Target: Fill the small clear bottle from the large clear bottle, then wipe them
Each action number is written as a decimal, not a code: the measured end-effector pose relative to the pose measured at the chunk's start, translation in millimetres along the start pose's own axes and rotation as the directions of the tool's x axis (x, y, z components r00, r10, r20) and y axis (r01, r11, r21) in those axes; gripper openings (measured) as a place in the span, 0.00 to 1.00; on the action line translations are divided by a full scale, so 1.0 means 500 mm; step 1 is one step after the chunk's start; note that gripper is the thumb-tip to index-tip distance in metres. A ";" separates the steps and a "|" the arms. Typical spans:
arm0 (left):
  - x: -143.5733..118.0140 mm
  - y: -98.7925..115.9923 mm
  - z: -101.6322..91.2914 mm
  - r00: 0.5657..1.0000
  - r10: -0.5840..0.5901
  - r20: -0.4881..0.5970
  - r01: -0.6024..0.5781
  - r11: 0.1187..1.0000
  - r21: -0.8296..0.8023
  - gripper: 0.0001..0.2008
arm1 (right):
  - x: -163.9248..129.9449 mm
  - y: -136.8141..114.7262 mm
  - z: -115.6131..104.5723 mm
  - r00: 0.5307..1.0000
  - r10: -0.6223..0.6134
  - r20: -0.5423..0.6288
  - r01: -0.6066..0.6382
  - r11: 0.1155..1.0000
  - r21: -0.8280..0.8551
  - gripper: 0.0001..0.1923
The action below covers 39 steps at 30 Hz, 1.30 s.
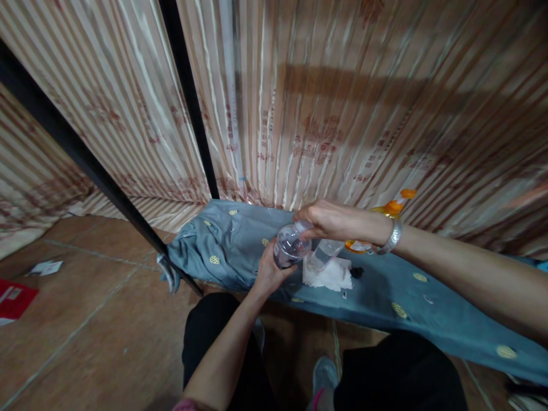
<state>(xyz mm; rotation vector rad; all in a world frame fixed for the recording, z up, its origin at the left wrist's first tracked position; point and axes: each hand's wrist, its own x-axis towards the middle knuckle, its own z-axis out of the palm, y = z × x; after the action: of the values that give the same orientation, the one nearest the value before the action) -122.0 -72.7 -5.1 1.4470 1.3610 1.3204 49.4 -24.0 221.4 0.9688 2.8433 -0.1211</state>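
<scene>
My left hand (pixel 270 269) is wrapped around the side of a clear plastic bottle (pixel 291 245) with dark contents low in it. The bottle is held tilted above the cloth-covered bench. My right hand (pixel 322 219) comes from the right, fingers closed on a pale see-through piece (pixel 303 226) at the bottle's top; whether it is a cap or the neck I cannot tell. Just right of the bottle, a clear plastic cup (pixel 327 251) sits by a crumpled white tissue (pixel 321 278). Behind my right wrist stands an orange pump bottle (pixel 391 209), partly hidden by the forearm.
A blue-grey cloth (pixel 240 242) with yellow prints covers the narrow bench. A small black object (pixel 357 272) lies beside the tissue. Black metal poles (pixel 103 171) rise at left. Striped curtain (pixel 325 114) hangs behind. A red packet (pixel 17 299) lies on the tiled floor.
</scene>
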 end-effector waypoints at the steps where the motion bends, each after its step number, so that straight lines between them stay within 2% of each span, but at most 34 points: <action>1: 0.000 0.000 -0.001 1.000 -0.003 0.010 0.003 1.000 0.008 0.43 | 0.004 -0.001 -0.002 1.000 -0.015 0.011 0.015 1.000 -0.002 0.09; 5: 0.002 -0.002 -0.005 1.000 -0.004 0.030 0.003 1.000 0.027 0.44 | 0.011 -0.004 -0.008 0.998 -0.059 0.031 0.059 0.998 -0.002 0.06; 8: 0.004 -0.003 -0.005 1.000 0.001 0.023 -0.002 1.000 0.030 0.45 | 0.010 -0.003 -0.009 0.996 -0.073 0.041 0.074 0.997 -0.003 0.08; 12: 0.004 -0.005 -0.004 1.000 0.006 0.015 -0.006 1.000 0.025 0.45 | 0.018 0.001 -0.005 0.998 -0.033 0.046 0.035 0.998 -0.049 0.07; 18: 0.003 -0.001 -0.007 1.000 -0.010 0.021 0.010 1.000 0.012 0.46 | 0.038 -0.002 0.003 0.994 0.108 0.015 -0.105 0.986 -0.129 0.24; 25: 0.006 -0.003 -0.005 0.998 -0.058 -0.005 0.058 0.998 -0.032 0.45 | 0.037 -0.003 -0.012 0.997 0.060 0.042 -0.056 0.994 -0.092 0.13; 29: 0.007 -0.013 -0.004 0.999 -0.043 0.005 0.043 0.998 -0.043 0.44 | 0.043 -0.009 -0.009 0.990 0.137 0.012 -0.134 0.981 -0.137 0.21; 35: 0.007 -0.019 -0.004 0.999 -0.047 0.006 0.048 0.998 -0.041 0.47 | 0.046 -0.015 -0.012 0.995 0.087 0.051 -0.080 0.989 -0.128 0.13; 39: 0.007 -0.013 -0.007 0.999 -0.049 0.016 0.049 0.998 -0.028 0.45 | 0.051 -0.019 -0.010 0.989 0.149 0.017 -0.144 0.976 -0.163 0.19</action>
<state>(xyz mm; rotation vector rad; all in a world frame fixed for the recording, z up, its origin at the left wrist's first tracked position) -127.0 -68.6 -10.2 1.3933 1.3542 1.2904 23.2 -15.6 222.9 1.1258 2.6934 0.1075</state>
